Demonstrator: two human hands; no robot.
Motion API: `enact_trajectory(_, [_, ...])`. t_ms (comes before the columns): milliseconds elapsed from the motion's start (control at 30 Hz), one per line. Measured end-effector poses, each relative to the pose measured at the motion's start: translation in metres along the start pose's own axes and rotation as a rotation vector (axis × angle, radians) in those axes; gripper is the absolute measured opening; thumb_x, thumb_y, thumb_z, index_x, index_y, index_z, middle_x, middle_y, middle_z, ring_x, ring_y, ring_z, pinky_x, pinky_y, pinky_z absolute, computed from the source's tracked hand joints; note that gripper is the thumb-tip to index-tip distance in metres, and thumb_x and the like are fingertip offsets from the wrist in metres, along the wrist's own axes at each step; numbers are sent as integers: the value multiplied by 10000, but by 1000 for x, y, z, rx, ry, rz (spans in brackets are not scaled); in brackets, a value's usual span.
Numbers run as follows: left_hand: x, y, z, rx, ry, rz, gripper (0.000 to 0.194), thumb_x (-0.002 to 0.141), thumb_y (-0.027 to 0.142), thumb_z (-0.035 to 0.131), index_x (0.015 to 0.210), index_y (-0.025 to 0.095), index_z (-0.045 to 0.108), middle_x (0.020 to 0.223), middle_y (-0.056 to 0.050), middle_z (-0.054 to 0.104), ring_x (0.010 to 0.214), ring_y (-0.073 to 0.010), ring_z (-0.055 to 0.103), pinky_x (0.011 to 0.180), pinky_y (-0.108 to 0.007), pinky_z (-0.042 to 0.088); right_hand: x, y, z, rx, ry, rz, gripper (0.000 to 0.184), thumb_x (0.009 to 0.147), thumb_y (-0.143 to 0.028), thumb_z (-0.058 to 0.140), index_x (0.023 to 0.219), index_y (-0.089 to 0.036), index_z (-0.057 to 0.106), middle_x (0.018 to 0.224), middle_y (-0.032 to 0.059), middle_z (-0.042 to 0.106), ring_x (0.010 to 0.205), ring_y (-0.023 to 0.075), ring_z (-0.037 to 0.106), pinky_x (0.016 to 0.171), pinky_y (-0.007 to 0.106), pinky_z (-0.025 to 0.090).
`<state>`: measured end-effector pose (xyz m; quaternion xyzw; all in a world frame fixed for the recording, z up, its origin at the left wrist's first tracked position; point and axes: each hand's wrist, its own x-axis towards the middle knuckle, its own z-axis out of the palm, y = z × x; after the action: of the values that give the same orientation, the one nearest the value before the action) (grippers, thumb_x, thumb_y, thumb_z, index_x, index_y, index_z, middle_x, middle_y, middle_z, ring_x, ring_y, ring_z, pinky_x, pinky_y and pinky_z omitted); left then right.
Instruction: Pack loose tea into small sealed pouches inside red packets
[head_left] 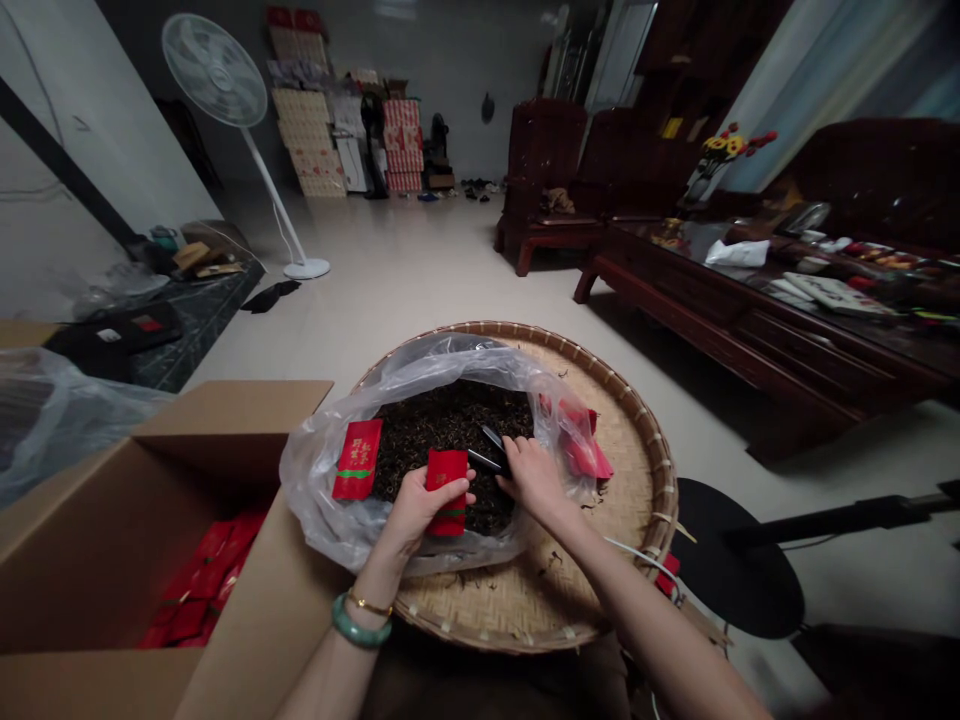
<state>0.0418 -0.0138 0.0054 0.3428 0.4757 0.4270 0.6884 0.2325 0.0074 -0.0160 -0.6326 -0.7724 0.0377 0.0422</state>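
Note:
In my left hand [416, 505] is a small red packet [448, 480] with a green band, pinched between thumb and fingers. My right hand [529, 475] is closed round a black two-armed tool that looks like a hand-held heat sealer [491, 440]; its arms are spread, and the lower tip is at the packet's upper right edge. Whether they touch I cannot tell. Under both hands lies loose dark tea leaf [427, 420] in a clear plastic bag [319, 500]. Another red packet [357, 460] with gold characters rests at the left of the leaf.
The bag sits on a round bamboo tray [652, 470], with pinkish-red packets [589, 445] at its right. An open cardboard box [292, 590] at left holds several red packets [202, 580]. A white cord [637, 552] runs by my right forearm. A black round base [739, 560] stands right.

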Motion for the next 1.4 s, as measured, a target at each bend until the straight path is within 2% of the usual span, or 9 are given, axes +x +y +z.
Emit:
enact_trajectory(100, [-2, 1, -1, 2, 6, 5, 502, 516, 336, 829, 895, 65, 642, 947, -171, 714, 612, -186, 688, 523, -232, 538, 4, 2, -4, 84, 3, 4, 422, 746, -234, 628, 1136, -122, 511, 1011, 129, 575, 940, 255, 534, 781, 323, 424])
enact_trajectory(300, [-4, 4, -1, -5, 32, 0, 498, 503, 347, 834, 868, 67, 643, 916, -163, 719, 590, -190, 686, 472, -228, 531, 8, 28, -22, 336, -52, -69, 504, 727, -174, 619, 1205, -145, 462, 997, 91, 597, 887, 201, 577, 747, 270, 437])
enact_trajectory(467, [-3, 4, 2, -14, 33, -17, 488, 474, 336, 849, 833, 69, 651, 864, -143, 728, 593, -186, 689, 494, -222, 538, 2, 23, -26, 103, -128, -63, 691, 709, -60, 552, 1346, -111, 289, 1131, 161, 533, 895, 220, 590, 700, 280, 459])
enact_trajectory(600, [-3, 5, 3, -14, 39, -38, 505, 440, 330, 861, 819, 68, 656, 831, -136, 731, 607, -197, 693, 505, -226, 543, 1, 11, -21, -56, -108, 5, 648, 788, -109, 503, 1377, -73, 237, 1179, 196, 495, 881, 237, 609, 659, 295, 490])
enact_trajectory(700, [-3, 5, 2, -16, 39, -37, 502, 448, 338, 857, 820, 69, 654, 846, -145, 730, 619, -210, 696, 492, -234, 542, 3, 14, -19, -4, -92, 15, 604, 834, -192, 493, 1370, -57, 249, 1207, 216, 488, 902, 261, 616, 688, 336, 510])
enact_trajectory(800, [-2, 4, 1, -18, 40, -40, 497, 462, 341, 850, 828, 69, 653, 866, -156, 727, 633, -222, 697, 481, -242, 539, 3, 25, -25, 240, -55, -48, 555, 854, -272, 507, 1342, -88, 315, 1244, 204, 501, 1033, 269, 578, 836, 377, 485])
enact_trajectory(967, [0, 3, 1, -3, 38, -66, 471, 461, 328, 850, 814, 73, 673, 842, -147, 731, 632, -216, 696, 512, -249, 536, -6, 34, -56, 653, -102, -231, 492, 866, -421, 491, 1288, -174, 443, 1254, 119, 558, 1107, 245, 543, 950, 406, 419])
enact_trajectory(1167, [2, -1, 4, 71, -22, -34, 416, 458, 291, 848, 783, 84, 693, 712, -74, 730, 612, -192, 682, 572, -252, 526, -13, 12, -91, 585, -204, -411, 468, 832, -407, 547, 1237, -172, 524, 1107, 99, 650, 927, 225, 620, 796, 311, 470])
enact_trajectory(1400, [-3, 2, 2, 190, -84, -22, 324, 507, 305, 821, 701, 98, 666, 566, -39, 685, 501, -150, 624, 494, -231, 493, -9, -8, -96, 453, -204, -394, 298, 870, -332, 490, 1091, -176, 617, 964, 89, 694, 815, 207, 640, 692, 254, 443])
